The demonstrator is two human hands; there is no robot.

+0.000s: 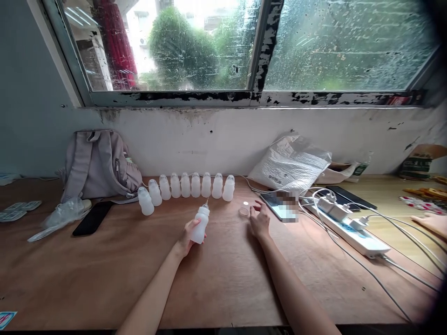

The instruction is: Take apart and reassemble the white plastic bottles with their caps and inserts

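My left hand (190,235) is wrapped round a frosted white baby bottle (199,227), tilted with its narrow teat pointing up and away from me. My right hand (260,218) rests on the table, its fingers loosely bent and apart, with nothing visible in them. Just left of those fingers lie a clear round cap or ring (243,211) and a small white disc (246,203). Beyond my left hand, several similar bottles with clear caps stand upright in a curved row (186,186). A phone (279,207) lies close to the right of my right hand.
At the back left sits a grey backpack (94,163), near a clear plastic bag (66,214) and a black phone-like slab (92,218). To the right, a white power strip (352,235) carries several chargers and trailing cables. A silvery plastic bag (293,160) leans against the wall.
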